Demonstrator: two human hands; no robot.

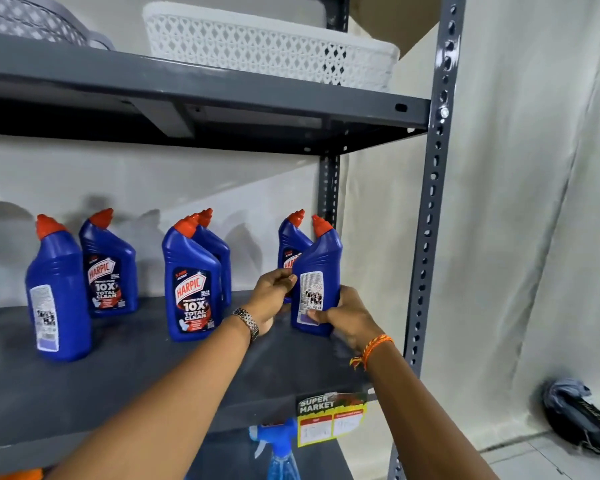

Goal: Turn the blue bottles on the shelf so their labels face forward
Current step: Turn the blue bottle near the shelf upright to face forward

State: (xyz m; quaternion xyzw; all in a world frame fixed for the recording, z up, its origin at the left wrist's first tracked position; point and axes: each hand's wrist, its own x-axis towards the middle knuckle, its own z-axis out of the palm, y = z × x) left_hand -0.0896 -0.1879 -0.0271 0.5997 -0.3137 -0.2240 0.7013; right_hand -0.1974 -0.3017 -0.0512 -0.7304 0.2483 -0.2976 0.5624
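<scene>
Several blue bottles with red caps stand on the grey shelf [125,368]. At the right, both hands hold one bottle [317,271] whose white back label faces me; my left hand [274,292] grips its left side and my right hand [343,315] its lower right. Just behind it another bottle [291,237] shows part of its front label. The middle front bottle [191,285] and a left rear bottle [110,268] show their front labels. The far-left bottle [58,296] shows its back label. One more bottle [219,247] stands behind the middle one, label hidden.
A white lattice basket [267,46] and a grey basket [32,22] sit on the shelf above. A perforated upright post [430,237] borders the right. A blue spray bottle [278,452] and a supermarket tag [331,419] are below. A dark bundle [579,417] lies on the floor.
</scene>
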